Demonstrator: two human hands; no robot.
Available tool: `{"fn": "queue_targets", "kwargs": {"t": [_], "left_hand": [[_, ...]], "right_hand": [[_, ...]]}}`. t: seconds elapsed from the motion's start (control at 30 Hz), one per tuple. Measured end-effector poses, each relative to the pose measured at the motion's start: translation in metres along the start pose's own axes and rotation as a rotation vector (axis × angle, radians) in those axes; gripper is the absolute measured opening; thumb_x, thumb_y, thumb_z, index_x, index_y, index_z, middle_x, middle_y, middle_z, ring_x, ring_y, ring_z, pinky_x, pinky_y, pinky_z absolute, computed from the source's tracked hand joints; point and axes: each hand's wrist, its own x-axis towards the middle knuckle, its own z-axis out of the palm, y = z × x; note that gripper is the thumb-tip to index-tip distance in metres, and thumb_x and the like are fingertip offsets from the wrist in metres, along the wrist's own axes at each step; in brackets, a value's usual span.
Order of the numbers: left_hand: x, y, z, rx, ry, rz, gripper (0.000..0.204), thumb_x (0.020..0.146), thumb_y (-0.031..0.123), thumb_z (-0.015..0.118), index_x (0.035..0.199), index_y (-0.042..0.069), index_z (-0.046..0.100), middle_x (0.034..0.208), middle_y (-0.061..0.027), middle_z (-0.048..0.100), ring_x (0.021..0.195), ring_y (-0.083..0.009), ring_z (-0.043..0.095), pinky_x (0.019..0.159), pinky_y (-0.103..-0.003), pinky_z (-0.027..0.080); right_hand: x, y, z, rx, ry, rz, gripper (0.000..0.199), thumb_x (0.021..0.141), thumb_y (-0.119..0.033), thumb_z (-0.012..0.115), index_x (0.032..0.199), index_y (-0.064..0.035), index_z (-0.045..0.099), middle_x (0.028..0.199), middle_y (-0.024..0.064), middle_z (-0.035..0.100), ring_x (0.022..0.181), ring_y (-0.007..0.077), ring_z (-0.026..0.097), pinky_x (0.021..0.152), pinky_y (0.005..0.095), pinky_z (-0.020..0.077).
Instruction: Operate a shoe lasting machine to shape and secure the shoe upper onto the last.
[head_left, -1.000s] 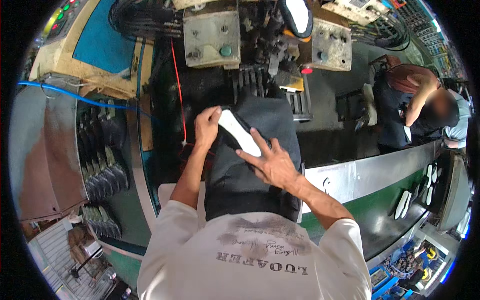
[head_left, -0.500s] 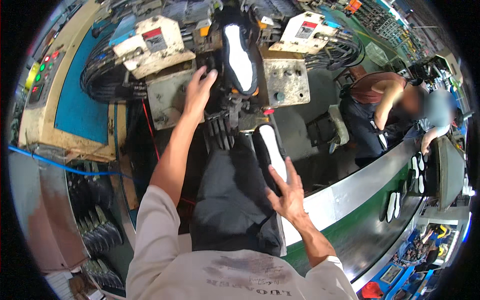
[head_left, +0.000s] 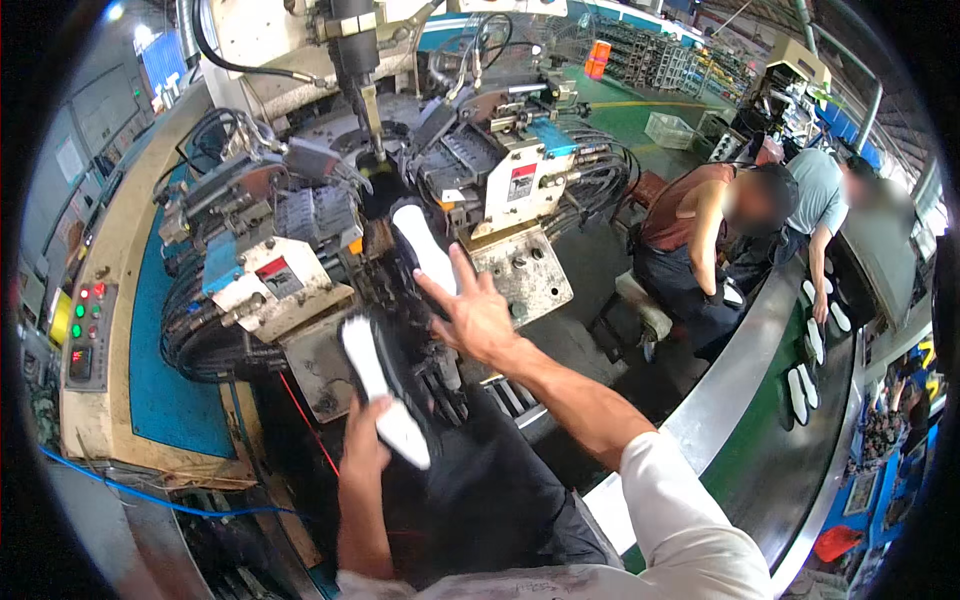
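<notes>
My left hand [head_left: 366, 438] is closed around the near part of a black shoe upper [head_left: 404, 382] with a white insole board facing up. This shoe is slightly blurred and hangs tilted above my lap. A second shoe of the same kind [head_left: 422, 236] sits sole up at the middle of the machine [head_left: 520, 192], between its two clamp sides. My right hand [head_left: 478, 318] lies over the near end of that shoe, its fingers spread across the white board. The underside of this shoe is hidden, and so is part of my right thumb.
Left stands a control panel [head_left: 88, 335] with lit buttons on a cream frame. A green conveyor [head_left: 735, 455] with a metal edge curves along my right, carrying several shoes [head_left: 803, 393]. Two people [head_left: 690, 225] work beside it. A blue hose [head_left: 160, 500] crosses the lower left.
My left hand has come down from the machine's left side and now holds a shoe. My right hand has moved from the shoe at my lap up to the machine. The view has shifted.
</notes>
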Motion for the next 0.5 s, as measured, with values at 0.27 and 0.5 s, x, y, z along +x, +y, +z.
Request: {"fn": "queue_targets", "kwargs": {"t": [0.27, 0.5], "left_hand": [[-0.14, -0.083, -0.067, -0.041, 0.309, -0.15, 0.086, 0.091, 0.008, 0.065, 0.168, 0.016, 0.029, 0.134, -0.0175, 0.059, 0.118, -0.0363, 0.066, 0.097, -0.055, 0.06], [-0.166, -0.119, -0.058, 0.058, 0.554, -0.208, 0.113, 0.091, 0.024, 0.081, 0.173, 0.003, 0.006, 0.146, -0.0219, 0.058, 0.128, -0.0342, 0.06, 0.11, -0.05, 0.046]], "right_hand": [[0.013, -0.021, 0.051, -0.033, 0.091, 0.019, 0.085, 0.086, -0.026, 0.084, 0.161, -0.0354, 0.048, 0.17, 0.0338, 0.022, 0.112, 0.0497, 0.057, 0.093, 0.0551, 0.0596], [-0.073, 0.011, 0.153, 0.563, 0.356, 0.185, 0.102, 0.087, -0.022, 0.081, 0.163, 0.0103, 0.022, 0.167, 0.0359, 0.028, 0.154, 0.0519, 0.032, 0.128, 0.0503, 0.0306]]}}
